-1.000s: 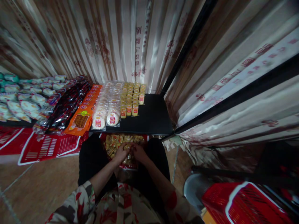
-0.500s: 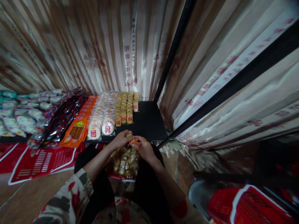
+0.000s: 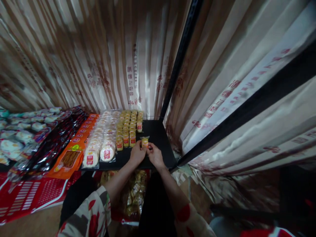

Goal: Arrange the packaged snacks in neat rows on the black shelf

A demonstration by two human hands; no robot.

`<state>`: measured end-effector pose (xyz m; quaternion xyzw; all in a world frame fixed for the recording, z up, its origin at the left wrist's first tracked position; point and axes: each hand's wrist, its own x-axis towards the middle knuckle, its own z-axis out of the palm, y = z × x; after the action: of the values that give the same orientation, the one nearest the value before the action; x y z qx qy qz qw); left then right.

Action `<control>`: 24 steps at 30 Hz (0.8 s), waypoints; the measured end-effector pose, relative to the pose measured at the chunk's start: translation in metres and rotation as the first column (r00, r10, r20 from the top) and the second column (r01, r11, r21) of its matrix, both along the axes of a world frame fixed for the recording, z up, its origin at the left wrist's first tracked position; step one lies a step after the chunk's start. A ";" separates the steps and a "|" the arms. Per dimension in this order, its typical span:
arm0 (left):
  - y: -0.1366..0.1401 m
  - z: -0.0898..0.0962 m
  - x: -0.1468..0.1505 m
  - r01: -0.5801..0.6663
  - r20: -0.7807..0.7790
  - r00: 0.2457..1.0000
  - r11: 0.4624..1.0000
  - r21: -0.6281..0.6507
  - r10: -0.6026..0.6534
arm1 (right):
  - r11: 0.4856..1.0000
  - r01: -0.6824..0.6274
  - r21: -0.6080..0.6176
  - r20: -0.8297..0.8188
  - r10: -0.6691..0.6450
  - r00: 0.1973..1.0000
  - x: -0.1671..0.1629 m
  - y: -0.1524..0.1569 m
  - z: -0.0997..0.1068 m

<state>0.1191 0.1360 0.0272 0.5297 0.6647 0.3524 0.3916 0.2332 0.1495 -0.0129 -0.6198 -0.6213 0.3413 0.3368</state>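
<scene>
A small yellow wrapped snack cake [image 3: 145, 142] is pinched between both hands, held over the black shelf [image 3: 156, 131]. My left hand [image 3: 137, 153] is closed on its left side, my right hand [image 3: 155, 154] on its lower right. Just left of it stand rows of matching yellow snack cakes [image 3: 126, 138], the rightmost row starting farther back. Below, between my knees, more of these wrapped snacks [image 3: 135, 192] lie loose in a red basket, partly hidden by my forearms.
Round white packaged cakes [image 3: 107, 153], an orange snack packet [image 3: 67, 158], dark packets [image 3: 53, 144] and white-green packets [image 3: 14, 141] line the shelf leftward. A black post [image 3: 176, 62] rises at the back corner before curtains [image 3: 145, 65]. Red baskets [image 3: 24, 197] sit below left.
Both hands have moved forward from above the basket to over the shelf, carrying the snack cake, which now faces label outward. The view has tilted up slightly.
</scene>
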 end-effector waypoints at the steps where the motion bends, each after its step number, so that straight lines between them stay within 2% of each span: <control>1: 0.003 0.000 0.003 -0.012 0.001 1.000 1.000 0.025 0.012 | 1.000 0.013 0.007 0.006 -0.013 1.000 -0.002 0.008 -0.001; 9: 0.024 0.002 0.018 -0.143 0.024 0.990 0.985 0.093 0.142 | 0.994 0.036 0.101 -0.054 -0.031 0.998 -0.021 0.055 -0.009; 17: 0.042 -0.008 0.018 -0.096 0.023 0.995 0.991 0.094 0.095 | 0.983 -0.003 0.185 0.031 -0.003 1.000 -0.034 0.079 -0.011; 24: 0.048 -0.018 0.021 -0.104 0.064 0.993 0.992 0.065 0.100 | 0.990 -0.002 0.138 0.132 -0.017 0.991 -0.035 0.082 -0.011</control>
<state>0.1405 0.1842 0.0090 0.4972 0.6663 0.4102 0.3748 0.1983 0.2315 -0.0239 -0.6186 -0.6622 0.2542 0.3381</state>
